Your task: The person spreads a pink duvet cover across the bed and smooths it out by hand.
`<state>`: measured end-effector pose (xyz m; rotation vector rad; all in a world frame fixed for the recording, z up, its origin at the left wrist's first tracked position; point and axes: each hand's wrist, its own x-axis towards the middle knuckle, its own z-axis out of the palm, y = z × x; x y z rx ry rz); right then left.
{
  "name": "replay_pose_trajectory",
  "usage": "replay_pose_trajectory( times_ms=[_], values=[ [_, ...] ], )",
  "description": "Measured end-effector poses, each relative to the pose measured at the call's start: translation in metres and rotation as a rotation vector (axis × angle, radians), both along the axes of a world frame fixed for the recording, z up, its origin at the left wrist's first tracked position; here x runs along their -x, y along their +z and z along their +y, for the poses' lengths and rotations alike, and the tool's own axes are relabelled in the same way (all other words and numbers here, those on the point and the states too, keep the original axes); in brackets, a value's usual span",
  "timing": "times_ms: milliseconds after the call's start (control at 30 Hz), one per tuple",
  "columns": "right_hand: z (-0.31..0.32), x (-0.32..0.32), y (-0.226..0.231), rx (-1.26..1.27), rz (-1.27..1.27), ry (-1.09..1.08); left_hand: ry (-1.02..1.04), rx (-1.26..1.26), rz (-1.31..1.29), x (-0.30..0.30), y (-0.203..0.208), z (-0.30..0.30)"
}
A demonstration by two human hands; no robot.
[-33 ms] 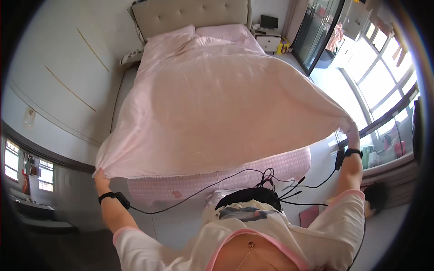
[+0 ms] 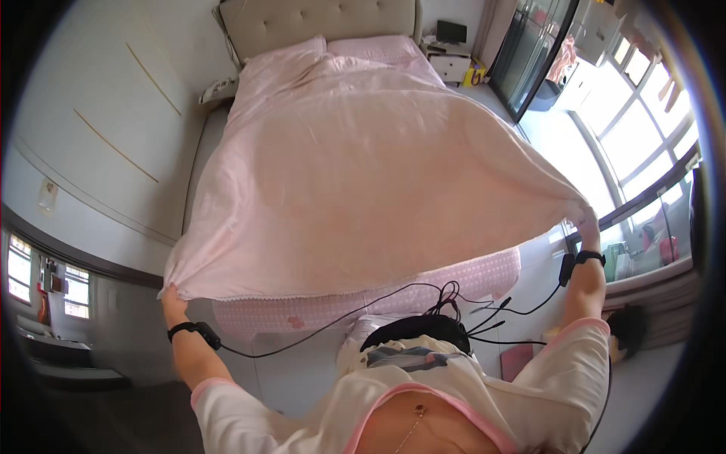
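Observation:
A pale pink quilt (image 2: 355, 181) billows over the bed, its near edge lifted and stretched between my two arms. At the near left corner, my left hand (image 2: 172, 293) is closed on the quilt's edge. My right hand (image 2: 586, 216) grips the near right corner, higher in the picture, with its fingers partly wrapped in the cloth. Below the raised edge, the pink patterned side of the bed (image 2: 302, 316) shows. The middle of the mattress is hidden under the quilt.
Pink pillows (image 2: 370, 49) lie against the beige headboard (image 2: 318, 23). A white nightstand (image 2: 449, 68) stands at the far right, a wardrobe (image 2: 98, 113) along the left. Black cables (image 2: 446, 299) run from both wrist bands past my waist. Glass doors (image 2: 529, 57) stand on the right.
My left hand has shifted slightly to the right with its corner of the quilt. The right hand is nearly where it was, still gripping.

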<state>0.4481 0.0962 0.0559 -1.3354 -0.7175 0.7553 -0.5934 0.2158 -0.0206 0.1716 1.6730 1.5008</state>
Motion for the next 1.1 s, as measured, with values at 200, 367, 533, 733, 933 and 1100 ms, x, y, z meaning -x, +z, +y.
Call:
replay_pose_trajectory(
  times_ms=[200,367,533,733,933,1100],
  values=[
    [-0.028,-0.004,-0.049,0.509,-1.285,0.003,-0.002,0.48,0.256,-0.075,-0.009,-0.02],
    [-0.05,-0.025,-0.064,0.649,-1.412,-0.262,-0.322,0.639,0.489,-0.014,-0.013,-0.057],
    [-0.062,-0.057,-0.052,0.809,-1.595,-0.334,0.04,0.375,0.192,-0.006,0.0,-0.076],
    [-0.082,-0.146,-0.045,1.244,-1.654,-0.404,0.135,0.263,0.297,-0.005,0.041,-0.077],
    [-0.117,-0.179,-0.062,1.647,-1.537,-0.403,0.09,0.297,0.434,-0.018,0.033,-0.092],
    [-0.082,-0.082,-0.069,0.791,-0.218,-0.941,0.463,0.979,0.437,-0.011,0.011,-0.099]
  ],
)
